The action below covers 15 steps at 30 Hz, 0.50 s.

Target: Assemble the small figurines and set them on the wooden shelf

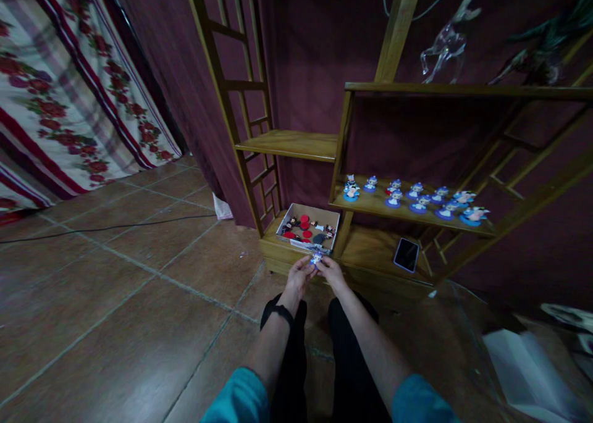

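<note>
A small purple-and-white figurine is held between my two hands, just in front of the cardboard box. My left hand grips it from the left, and my right hand pinches it from the right. Behind it, the open box holds several dark and red figurines and round red bases. On the shelf to the right stand several similar figurines on blue and purple bases, in two rough rows.
A tablet-like device lies on the lower shelf. A clear deer figure stands on the upper shelf. A black cable crosses the tiled floor at left. A whitish translucent bag or box sits at lower right.
</note>
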{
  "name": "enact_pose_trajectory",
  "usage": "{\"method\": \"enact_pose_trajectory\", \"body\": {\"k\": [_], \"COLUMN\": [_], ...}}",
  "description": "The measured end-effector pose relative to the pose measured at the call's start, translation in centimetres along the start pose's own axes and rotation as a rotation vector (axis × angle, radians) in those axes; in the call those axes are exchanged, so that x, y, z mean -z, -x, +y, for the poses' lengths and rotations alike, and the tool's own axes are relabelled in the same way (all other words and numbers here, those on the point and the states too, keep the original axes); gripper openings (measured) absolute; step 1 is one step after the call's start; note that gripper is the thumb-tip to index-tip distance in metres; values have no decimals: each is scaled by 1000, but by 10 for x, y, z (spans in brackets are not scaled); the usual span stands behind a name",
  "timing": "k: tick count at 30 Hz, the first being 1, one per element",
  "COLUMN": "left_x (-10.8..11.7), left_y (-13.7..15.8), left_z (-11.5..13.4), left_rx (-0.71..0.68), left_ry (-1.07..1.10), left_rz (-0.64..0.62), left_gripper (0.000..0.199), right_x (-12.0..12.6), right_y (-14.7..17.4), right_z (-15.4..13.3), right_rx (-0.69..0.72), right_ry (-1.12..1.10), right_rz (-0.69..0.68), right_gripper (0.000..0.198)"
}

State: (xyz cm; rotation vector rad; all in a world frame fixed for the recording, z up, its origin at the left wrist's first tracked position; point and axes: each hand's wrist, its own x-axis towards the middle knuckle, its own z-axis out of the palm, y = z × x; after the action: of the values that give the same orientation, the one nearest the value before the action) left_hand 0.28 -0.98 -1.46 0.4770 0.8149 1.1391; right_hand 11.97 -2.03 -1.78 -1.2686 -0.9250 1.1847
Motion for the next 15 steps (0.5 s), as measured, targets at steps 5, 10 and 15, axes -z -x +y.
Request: {"method": "enact_pose_trajectory", "body": {"k": [5, 10, 15], "left_x": [-2, -2, -3], "left_y": [1, -1, -1], "left_z": [2, 1, 0], "left_rx": [-11, -35, -46], "left_ry": [2, 11, 2], "left_rz": [-7, -7, -6], "left_gripper": [32, 30, 31], "right_x": [-2, -2, -1], "right_y": [0, 2, 2], "right_z": [0, -3, -4], "right_rx": [-26, -47, -65], "right_ry": [-75, -121, -119], "right_rz": [-1, 28, 31], "right_gripper": [42, 40, 39]}}
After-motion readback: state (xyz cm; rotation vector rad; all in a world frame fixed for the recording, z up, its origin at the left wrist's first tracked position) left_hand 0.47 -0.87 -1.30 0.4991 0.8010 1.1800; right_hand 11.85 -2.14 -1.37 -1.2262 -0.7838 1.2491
